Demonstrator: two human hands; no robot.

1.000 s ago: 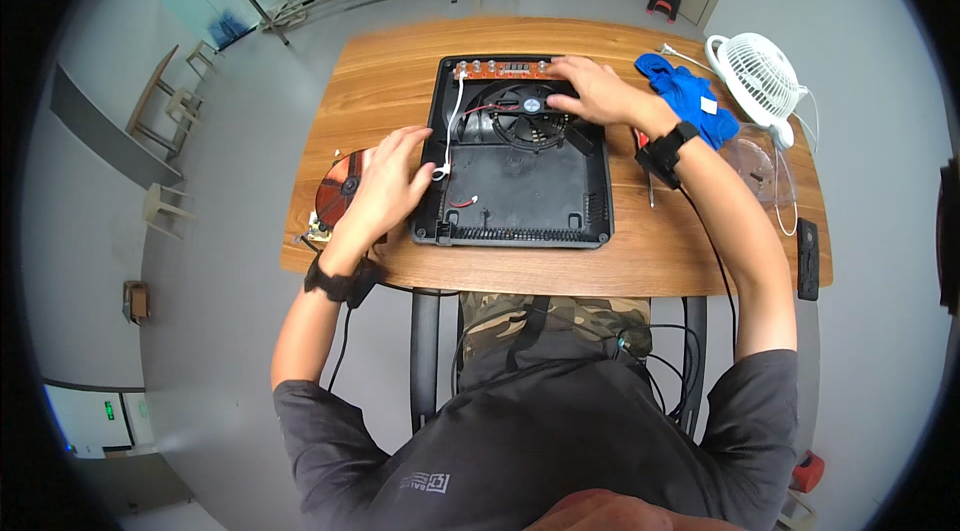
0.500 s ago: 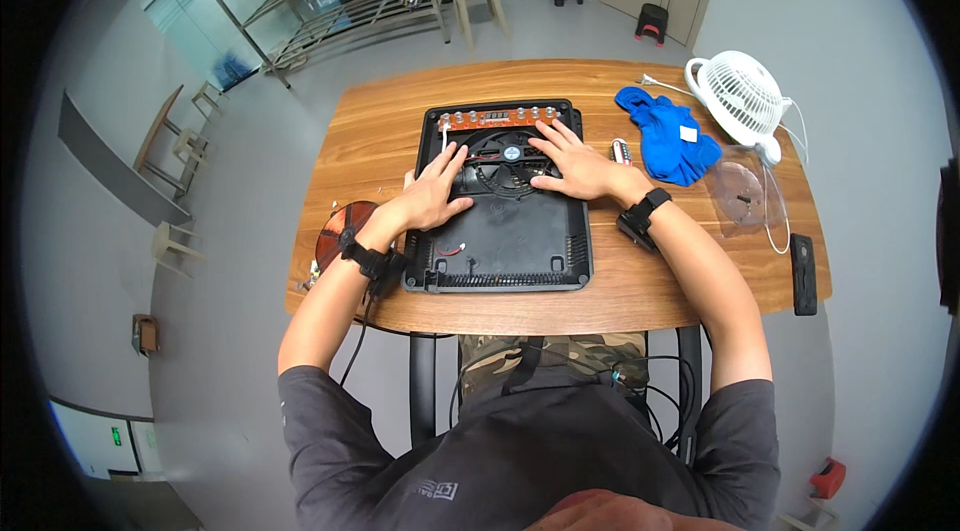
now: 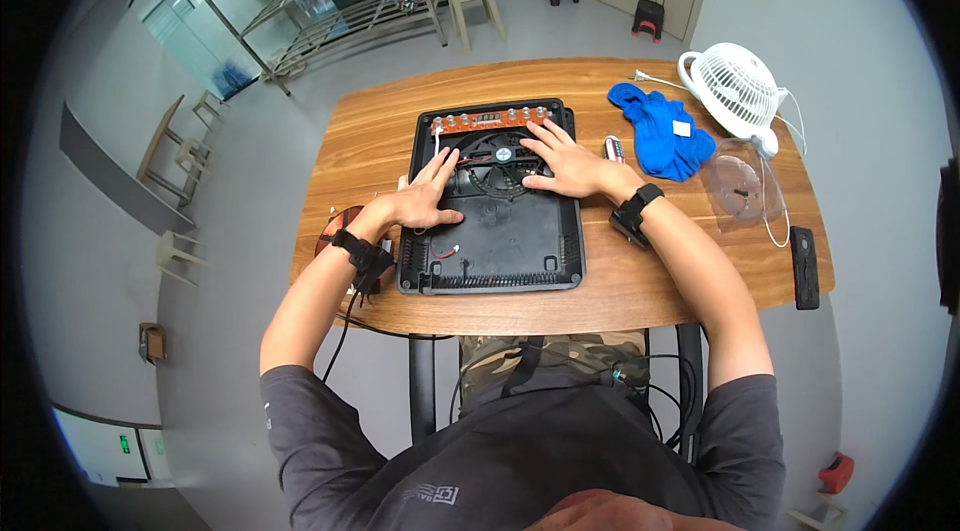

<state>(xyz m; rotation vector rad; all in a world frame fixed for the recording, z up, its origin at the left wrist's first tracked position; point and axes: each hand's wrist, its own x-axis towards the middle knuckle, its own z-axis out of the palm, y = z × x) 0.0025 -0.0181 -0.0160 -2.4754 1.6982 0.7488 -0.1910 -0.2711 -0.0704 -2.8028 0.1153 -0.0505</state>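
Both of the person's hands are laid on a shallow, rectangular black plastic housing (image 3: 505,241) that sits at the centre of the frame, on a brown wood-grain surface (image 3: 640,301). The left hand (image 3: 424,197) lies over the housing's left edge, fingers pointing up and inward, thumb apart; its grip is open. The right hand (image 3: 572,169) comes in from the right side, fingers spread beside a round black fan (image 3: 504,156) set in the housing; that grip is open too, closed around nothing I can see. Above the fan runs an orange circuit strip (image 3: 490,120) with round metallic parts, and a short red-and-white lead (image 3: 446,252) lies lower left in the housing.

Left of centre, a copper-coloured round coil (image 3: 333,231) is partly hidden by the left forearm. Toward the upper right of the frame I see a crumpled blue cloth (image 3: 660,136), a white caged fan (image 3: 738,91) and a clear plastic bowl (image 3: 733,211) holding small dark pieces; an oblong black object (image 3: 804,266) lies at the right edge.
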